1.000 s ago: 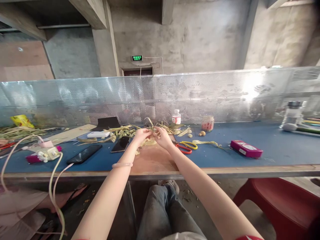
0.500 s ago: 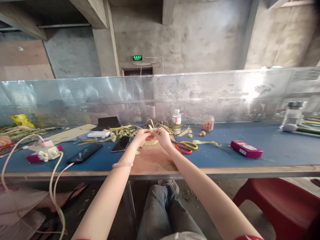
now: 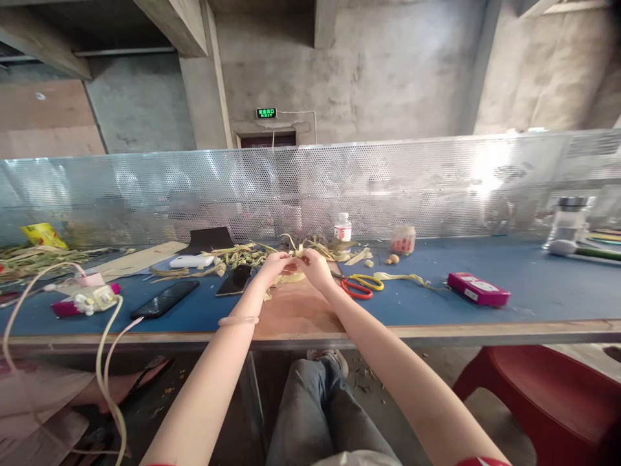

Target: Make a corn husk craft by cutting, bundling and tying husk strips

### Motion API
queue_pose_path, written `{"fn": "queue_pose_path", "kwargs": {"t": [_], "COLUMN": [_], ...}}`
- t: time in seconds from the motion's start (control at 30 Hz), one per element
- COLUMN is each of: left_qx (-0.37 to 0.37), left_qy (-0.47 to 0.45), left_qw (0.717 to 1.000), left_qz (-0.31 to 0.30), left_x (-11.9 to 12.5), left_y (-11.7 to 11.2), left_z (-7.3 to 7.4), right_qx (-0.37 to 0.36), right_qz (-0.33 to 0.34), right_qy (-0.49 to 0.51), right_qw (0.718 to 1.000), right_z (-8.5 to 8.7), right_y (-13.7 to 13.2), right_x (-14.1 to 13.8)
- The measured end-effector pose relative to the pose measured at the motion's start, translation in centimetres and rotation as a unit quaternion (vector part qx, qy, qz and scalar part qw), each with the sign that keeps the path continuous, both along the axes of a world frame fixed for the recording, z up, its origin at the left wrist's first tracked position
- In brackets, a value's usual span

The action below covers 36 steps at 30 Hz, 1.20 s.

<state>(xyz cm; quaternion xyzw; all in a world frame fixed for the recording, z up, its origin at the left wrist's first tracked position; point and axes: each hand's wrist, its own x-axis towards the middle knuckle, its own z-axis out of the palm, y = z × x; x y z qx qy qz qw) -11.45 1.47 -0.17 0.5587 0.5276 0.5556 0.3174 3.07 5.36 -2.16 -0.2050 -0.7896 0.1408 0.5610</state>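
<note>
My left hand (image 3: pixel 276 264) and my right hand (image 3: pixel 313 264) meet above a brown board (image 3: pixel 295 310) at the middle of the table. Both have their fingers closed on a pale dried husk strip (image 3: pixel 300 249), whose end sticks up between them. Its lower part is hidden by the fingers. Below the hands, a flat pale husk piece (image 3: pixel 291 277) lies on the board. To the right of my right hand are scissors with red and yellow handles (image 3: pixel 361 285). Several dried husk pieces (image 3: pixel 242 255) lie to the left of my left hand.
Two phones, one black (image 3: pixel 165 299) and one darker-screened (image 3: pixel 235 279), lie left on the blue table (image 3: pixel 422 304). A magenta box (image 3: pixel 478 288), a jar (image 3: pixel 403 239) and a white bottle (image 3: pixel 343 226) stand right and behind. Charging cables (image 3: pixel 104 349) hang over the left edge. A red stool (image 3: pixel 543 388) stands right.
The fingers have shifted slightly on the husk strip, and its upright end now looks shorter and bent differently. The other person's hand at the far left has gone from view.
</note>
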Motion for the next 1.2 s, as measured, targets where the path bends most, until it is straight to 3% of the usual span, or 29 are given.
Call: {"fn": "queue_pose_path", "kwargs": {"t": [0.27, 0.57, 0.97, 1.2], "left_qx": [-0.033, 0.014, 0.042, 0.063], "left_qy": [0.029, 0.069, 0.035, -0.018], "left_qw": [0.999, 0.997, 0.995, 0.995], "left_qz": [-0.016, -0.009, -0.08, -0.078], "left_x": [-0.1, 0.0, 1.0, 0.9], "left_y": [-0.1, 0.0, -0.7, -0.1], "left_z": [0.1, 0.1, 0.6, 0.3], "right_qx": [-0.082, -0.179, -0.167, -0.183], "right_qz": [-0.052, -0.045, -0.022, 0.006], "right_qy": [0.011, -0.007, 0.081, 0.074], "right_qw": [0.995, 0.983, 0.982, 0.98], "right_z": [0.1, -0.4, -0.4, -0.5], "right_y": [2.5, 2.6, 2.2, 2.4], "right_x": [0.0, 0.1, -0.3, -0.5]}}
